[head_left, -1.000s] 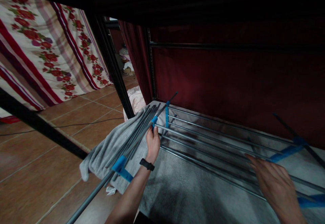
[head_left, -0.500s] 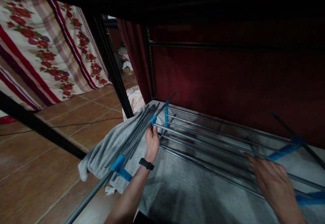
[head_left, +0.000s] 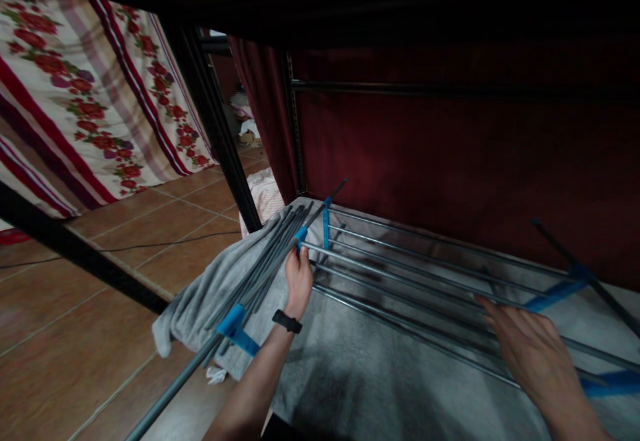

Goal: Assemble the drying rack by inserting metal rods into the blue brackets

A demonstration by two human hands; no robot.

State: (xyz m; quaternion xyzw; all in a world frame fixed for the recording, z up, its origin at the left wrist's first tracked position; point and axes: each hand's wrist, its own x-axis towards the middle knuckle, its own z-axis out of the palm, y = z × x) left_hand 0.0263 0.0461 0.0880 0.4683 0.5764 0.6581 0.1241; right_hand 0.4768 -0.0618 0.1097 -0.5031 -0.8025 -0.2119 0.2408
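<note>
A rack of grey metal tubes (head_left: 390,269) joined by blue plastic connectors lies across the grey blanket. At the rack's left end, my left hand (head_left: 299,281), with a black band on its wrist, is closed around a tube end just below a blue connector (head_left: 301,234). My right hand (head_left: 533,347) lies over the tubes towards the right end, its fingers curled round one of them; the fingertips are partly hidden. A long side tube (head_left: 173,384) runs through another blue connector (head_left: 231,321) at the lower left. Further blue connectors (head_left: 557,294) hold the right end.
Several loose grey tubes (head_left: 270,254) lie bundled on the grey blanket (head_left: 360,367) at the left. Black frame posts (head_left: 220,121) and a dark overhead panel surround the space. A dark red cloth (head_left: 450,167) hangs behind. A cable (head_left: 165,245) crosses the tiled floor.
The view has shifted very slightly, and my right hand and the rack's right end sit a touch further left and higher. Both hands keep their places on the rack.
</note>
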